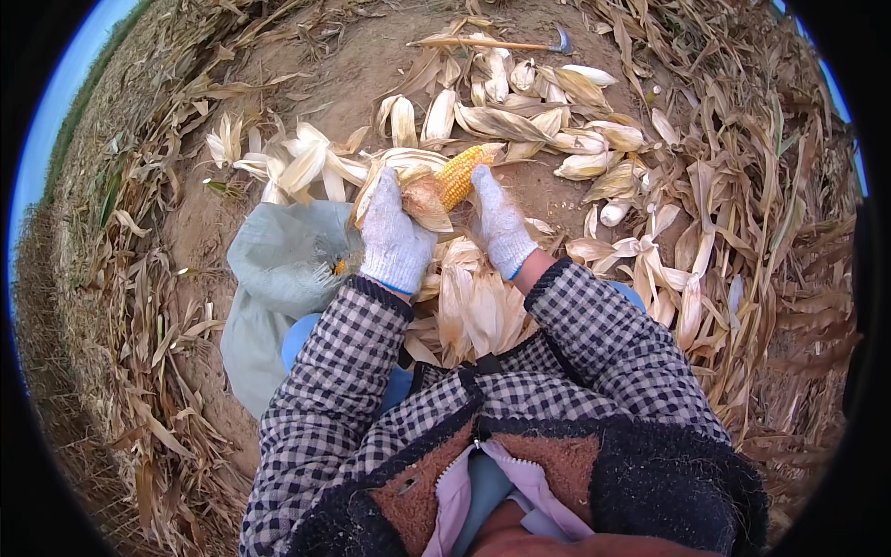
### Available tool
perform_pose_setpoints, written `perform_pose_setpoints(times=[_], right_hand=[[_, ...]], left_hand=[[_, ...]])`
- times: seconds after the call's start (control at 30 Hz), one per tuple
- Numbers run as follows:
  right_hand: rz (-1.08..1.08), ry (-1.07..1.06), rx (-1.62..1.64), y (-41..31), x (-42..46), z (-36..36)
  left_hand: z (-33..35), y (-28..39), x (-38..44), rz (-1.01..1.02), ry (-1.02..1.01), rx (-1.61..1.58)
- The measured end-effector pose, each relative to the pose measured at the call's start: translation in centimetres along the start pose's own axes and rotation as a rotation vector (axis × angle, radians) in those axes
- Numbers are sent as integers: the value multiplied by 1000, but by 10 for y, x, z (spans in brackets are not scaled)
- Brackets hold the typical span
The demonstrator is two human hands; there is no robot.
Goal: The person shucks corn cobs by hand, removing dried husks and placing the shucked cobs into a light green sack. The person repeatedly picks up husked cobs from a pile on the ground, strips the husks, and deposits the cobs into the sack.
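Observation:
In white knit gloves, both my hands are around one ear of corn (461, 177). Its yellow kernels are bare toward the tip, which points up and right. My left hand (395, 226) grips the peeled-back husk (423, 198) at the lower end. My right hand (495, 219) is at the ear's right side, its fingertips by the kernels; how firmly it holds is unclear. A pale green woven sack (278, 257) lies beside my left forearm, with a bit of yellow corn showing at its frayed opening. Loose empty husks (480, 306) are heaped below my hands.
Unpeeled ears of corn (581, 143) are piled ahead and to the right. A sickle with a wooden handle (487, 43) lies beyond them. More peeled husks (306, 163) lie at the left. Dry stalks and leaves (738, 167) edge the bare soil on both sides.

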State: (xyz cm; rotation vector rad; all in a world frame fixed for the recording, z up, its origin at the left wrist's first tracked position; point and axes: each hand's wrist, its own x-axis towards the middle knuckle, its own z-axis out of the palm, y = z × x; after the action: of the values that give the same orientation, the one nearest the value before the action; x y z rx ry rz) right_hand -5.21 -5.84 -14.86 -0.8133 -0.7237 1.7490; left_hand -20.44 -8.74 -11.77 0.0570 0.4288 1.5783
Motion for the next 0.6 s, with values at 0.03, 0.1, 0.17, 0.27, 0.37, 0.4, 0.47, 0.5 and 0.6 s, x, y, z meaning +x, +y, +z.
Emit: perform_pose_setpoints(times=[0.03, 0.1, 0.17, 0.27, 0.37, 0.4, 0.47, 0.5, 0.6], right_hand=[[66, -17, 166, 1, 1, 1], [58, 62, 149, 2, 4, 0], [64, 162, 187, 3, 8, 1], [155, 460, 321, -2, 17, 1], [169, 160, 276, 31, 54, -74], [144, 315, 217, 27, 53, -66], [250, 129, 249, -5, 18, -24], [289, 38, 269, -16, 6, -11], [153, 142, 207, -17, 17, -16]], left_hand=[[-5, 2, 1, -9, -34, -6], [-11, 6, 2, -69, -109, -61], [-10, 6, -1, -118, -170, -52], [-18, 3, -13, 46, -368, 437], [-18, -5, -20, 573, -717, 1393], [-12, 0, -23, 694, -789, 1553], [-1, 12, -33, 946, -917, 1879], [4, 13, -35, 548, -883, 1668], [26, 11, -36, -209, -957, 1233]])
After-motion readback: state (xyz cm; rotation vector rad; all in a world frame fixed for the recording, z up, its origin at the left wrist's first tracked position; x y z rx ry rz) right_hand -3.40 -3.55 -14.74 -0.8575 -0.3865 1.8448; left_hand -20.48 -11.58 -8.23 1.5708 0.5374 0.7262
